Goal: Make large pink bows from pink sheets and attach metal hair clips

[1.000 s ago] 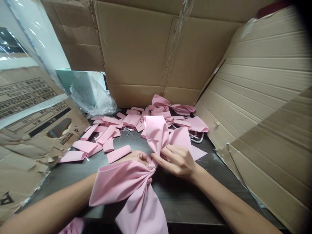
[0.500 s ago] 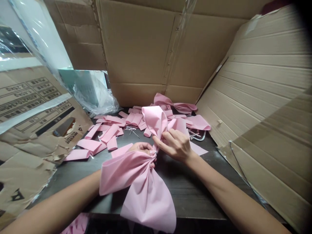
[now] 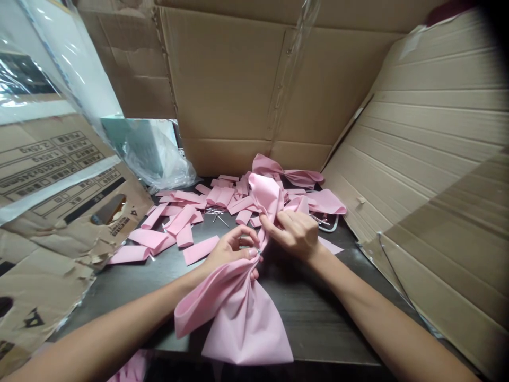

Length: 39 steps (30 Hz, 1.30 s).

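A large pink fabric bow (image 3: 248, 318) is held between both hands above the dark table. Its middle is gathered tight, and a small silvery twist tie (image 3: 259, 252) shows at the pinch. My left hand (image 3: 237, 249) pinches the gathered middle between thumb and fingers, with one loop and a tail hanging below toward me. My right hand (image 3: 293, 231) is closed on the far side of the bow, gripping the fabric beside the upper loop. The fingertips of my right hand are partly hidden by the cloth.
Folded pink strips (image 3: 181, 220) lie scattered over the dark table (image 3: 318, 318). Several thin silvery ties (image 3: 217, 215) lie among them. Another pink bow (image 3: 304, 176) rests at the back. Cardboard (image 3: 226, 74) walls the back and both sides. A clear plastic bag (image 3: 175, 167) sits back left.
Both hands and the bow have shifted slightly right in view. The lower loop droops more, uncovering more of my left hand. The grip on the bow stays.
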### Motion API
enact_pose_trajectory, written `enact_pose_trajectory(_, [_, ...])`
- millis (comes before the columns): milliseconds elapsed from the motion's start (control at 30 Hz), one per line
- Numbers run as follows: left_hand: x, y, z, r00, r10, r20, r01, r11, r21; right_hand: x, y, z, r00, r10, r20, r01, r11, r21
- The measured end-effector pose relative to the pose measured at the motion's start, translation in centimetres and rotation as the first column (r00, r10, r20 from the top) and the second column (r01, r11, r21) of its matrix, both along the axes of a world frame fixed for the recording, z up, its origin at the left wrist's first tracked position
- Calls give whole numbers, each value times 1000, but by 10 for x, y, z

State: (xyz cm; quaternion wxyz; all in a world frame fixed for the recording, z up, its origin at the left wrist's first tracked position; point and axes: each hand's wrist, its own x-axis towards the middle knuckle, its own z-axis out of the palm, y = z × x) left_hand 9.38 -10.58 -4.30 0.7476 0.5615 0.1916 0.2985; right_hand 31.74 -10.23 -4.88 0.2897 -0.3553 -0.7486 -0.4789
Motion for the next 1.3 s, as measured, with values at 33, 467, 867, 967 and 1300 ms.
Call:
enact_pose_trajectory(33, [5,5,-5,1000,-10,6,10,999,-41,0,1,-2,1000,-8,-13,8,1000,-12])
enact_pose_trajectory(467, [7,7,-6,993,23,-116,-38,991,-126,-6,13,-34,991,-33,-129,8,981,-195])
enact_pose_trajectory(867, [3,13,-10,975,-124,-184,86,976,-202,4,17,-27,926,-305,-221,232,924,-304])
enact_pose_trajectory(967, [2,8,-9,953,-241,-183,209,961,-182,16,14,-18,905,-272,-326,188,945,-269])
enact_pose_trajectory(1300, [-4,-4,0,834,-478,-275,444,878,-181,41,3,3,691,-428,-582,218,892,-397])
